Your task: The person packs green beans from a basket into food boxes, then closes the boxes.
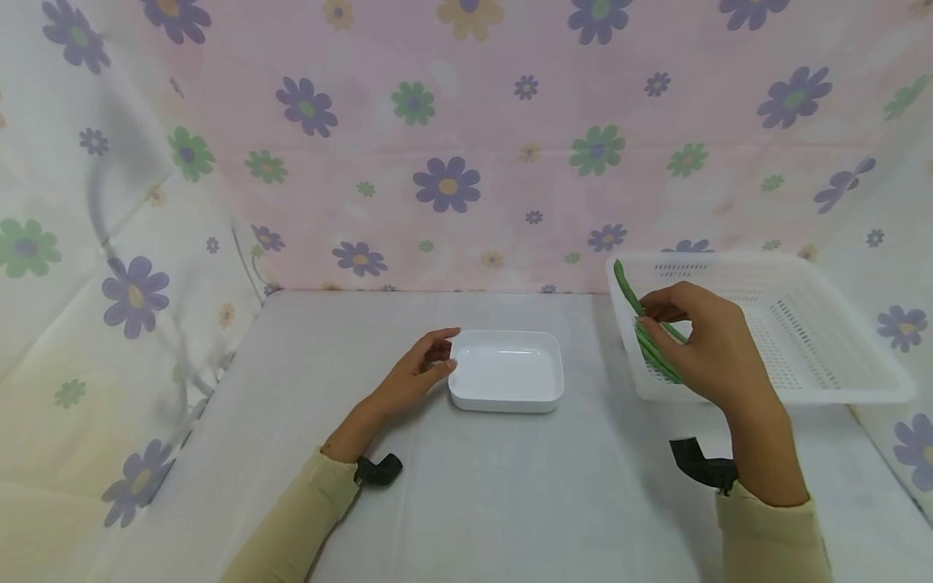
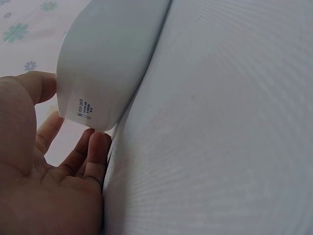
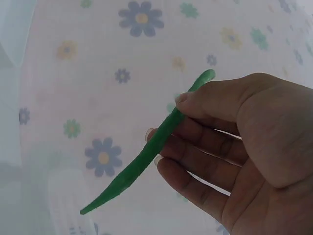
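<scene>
A white rectangular dish (image 1: 506, 368) sits on the table, its left end held by the left hand (image 1: 415, 374). In the left wrist view, thumb and fingertips of the left hand (image 2: 63, 142) touch the end of the dish (image 2: 110, 63), near its small printed label. Over the left side of a white basket (image 1: 867, 356), the right hand (image 1: 710, 344) pinches a green bean (image 1: 627, 287). More green beans (image 1: 659, 360) lie in the basket below that hand. The right wrist view shows the bean (image 3: 142, 161) slanting between thumb and fingers of the right hand (image 3: 234, 142).
The basket has slotted walls and stands at the right of the white-covered table (image 1: 525, 502), near the back. A pink flowered cloth (image 1: 503, 146) hangs behind, with pale flowered cloth at both sides.
</scene>
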Motion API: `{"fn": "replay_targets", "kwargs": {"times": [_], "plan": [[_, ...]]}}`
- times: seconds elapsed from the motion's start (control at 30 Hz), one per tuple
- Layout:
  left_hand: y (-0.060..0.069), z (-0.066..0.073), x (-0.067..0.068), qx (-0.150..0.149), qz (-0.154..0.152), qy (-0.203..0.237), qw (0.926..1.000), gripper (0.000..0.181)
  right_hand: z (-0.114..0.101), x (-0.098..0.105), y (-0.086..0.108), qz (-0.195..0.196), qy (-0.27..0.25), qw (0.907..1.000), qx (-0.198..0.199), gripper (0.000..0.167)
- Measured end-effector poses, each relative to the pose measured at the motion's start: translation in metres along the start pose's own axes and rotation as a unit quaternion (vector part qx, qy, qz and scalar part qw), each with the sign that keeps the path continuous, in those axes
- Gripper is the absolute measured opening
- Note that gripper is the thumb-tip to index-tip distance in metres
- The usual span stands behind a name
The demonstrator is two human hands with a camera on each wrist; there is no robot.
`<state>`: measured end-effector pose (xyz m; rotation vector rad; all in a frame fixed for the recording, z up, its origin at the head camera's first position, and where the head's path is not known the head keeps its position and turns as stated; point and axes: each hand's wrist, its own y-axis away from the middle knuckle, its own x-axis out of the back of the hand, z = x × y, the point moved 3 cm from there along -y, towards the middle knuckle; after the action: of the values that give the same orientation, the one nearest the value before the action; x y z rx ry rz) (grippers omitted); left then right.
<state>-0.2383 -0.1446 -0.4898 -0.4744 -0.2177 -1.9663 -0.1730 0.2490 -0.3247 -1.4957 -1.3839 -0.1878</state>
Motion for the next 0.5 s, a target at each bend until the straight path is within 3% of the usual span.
{"fn": "replay_targets", "kwargs": {"times": [0.23, 0.5], "plan": [[0.0, 0.002, 0.0, -0.006, -0.001, 0.001, 1.0, 0.055, -0.019, -0.017, -0.006, -0.007, -0.041, 0.9989, 0.024, 0.026], [0.0, 0.002, 0.001, -0.008, 0.002, 0.005, 1.0, 0.055, -0.031, -0.052, -0.01, -0.027, -0.084, 0.9949, 0.049, 0.025]]}}
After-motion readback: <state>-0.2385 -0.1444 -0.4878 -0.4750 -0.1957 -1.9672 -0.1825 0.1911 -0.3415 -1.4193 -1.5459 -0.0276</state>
